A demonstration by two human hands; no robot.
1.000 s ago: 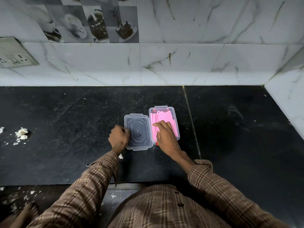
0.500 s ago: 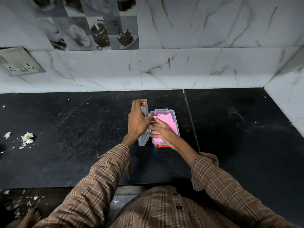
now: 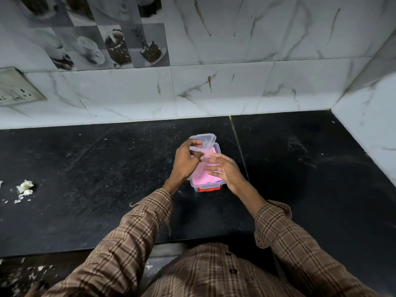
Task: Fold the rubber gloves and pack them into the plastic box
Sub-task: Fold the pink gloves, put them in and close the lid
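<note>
A small clear plastic box (image 3: 209, 187) with an orange front clip stands on the black counter. Folded pink rubber gloves (image 3: 200, 175) lie inside it. My left hand (image 3: 186, 162) grips the clear lid (image 3: 203, 141) and holds it tilted over the box's far left part. My right hand (image 3: 225, 169) rests with flat, spread fingers on the pink gloves at the box's right side. The hands hide much of the box's middle.
The black counter (image 3: 107, 189) ends at a marble-tiled wall behind and on the right. White crumbs (image 3: 25, 187) lie at the far left. A wall socket plate (image 3: 17, 88) sits at upper left. The counter's front edge runs just below my sleeves.
The lid lay flat on the counter left of the box a second ago. My left hand lifted it upright and has swung it over the box. My right hand stayed on the gloves.
</note>
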